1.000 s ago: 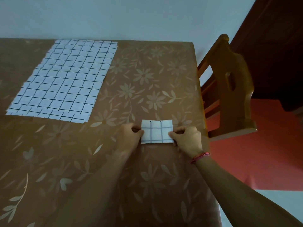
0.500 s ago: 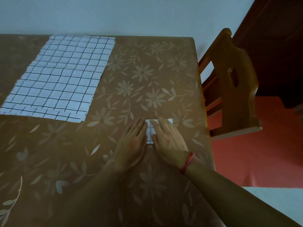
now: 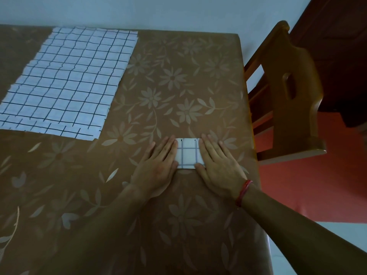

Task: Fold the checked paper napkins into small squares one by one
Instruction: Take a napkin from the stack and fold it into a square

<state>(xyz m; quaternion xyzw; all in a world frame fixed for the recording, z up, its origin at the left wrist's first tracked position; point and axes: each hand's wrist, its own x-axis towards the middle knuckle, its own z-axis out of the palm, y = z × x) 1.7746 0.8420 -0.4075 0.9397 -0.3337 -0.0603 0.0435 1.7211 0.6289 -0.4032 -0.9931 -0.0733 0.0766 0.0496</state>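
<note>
There are no words, numbers, labels or signs to read here. The flat checked paper napkins [image 3: 65, 82] and the small folded napkin [image 3: 188, 153] show only dark crossing lines, and the brown tablecloth [image 3: 178, 62] shows only flowers and leaves.

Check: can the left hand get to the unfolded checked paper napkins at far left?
Probably yes: the left hand lies flat, gripping nothing, and only brown floral tablecloth separates it from the unfolded checked paper napkins.
</note>
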